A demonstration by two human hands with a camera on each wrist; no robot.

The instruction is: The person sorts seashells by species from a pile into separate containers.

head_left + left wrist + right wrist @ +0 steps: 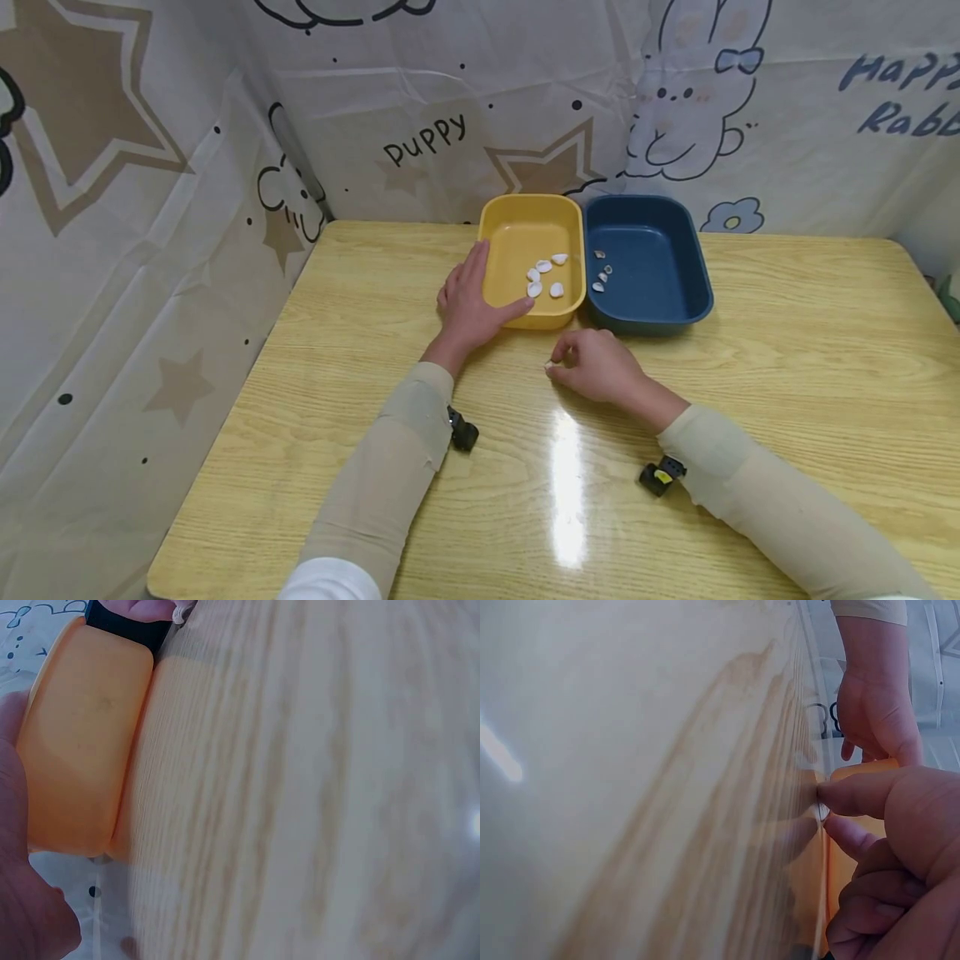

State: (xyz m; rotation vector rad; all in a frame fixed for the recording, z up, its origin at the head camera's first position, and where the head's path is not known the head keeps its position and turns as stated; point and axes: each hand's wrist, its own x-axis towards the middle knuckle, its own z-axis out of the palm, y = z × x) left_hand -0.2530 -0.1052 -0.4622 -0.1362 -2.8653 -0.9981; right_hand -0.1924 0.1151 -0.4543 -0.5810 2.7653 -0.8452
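Note:
In the head view, my right hand (598, 367) is low over the table just in front of two bins. Thumb and index finger pinch a small whitish seashell (549, 365), mostly covered by the fingertips. My left hand (472, 304) rests against the near left corner of the yellow bin (531, 218), fingers stretched along its left side and thumb at the front rim. Several white seashells (557, 290) lie inside that bin. Beside it on the right stands a dark blue bin (652, 283), where several small brownish-white seashells (597, 287) lie along the left side.
The bins stand side by side at the far edge of the wood-grain table (360, 333). Behind and to the left hangs a printed cloth (375, 92) with cartoon animals and stars. A bright reflection crosses the tabletop near the middle.

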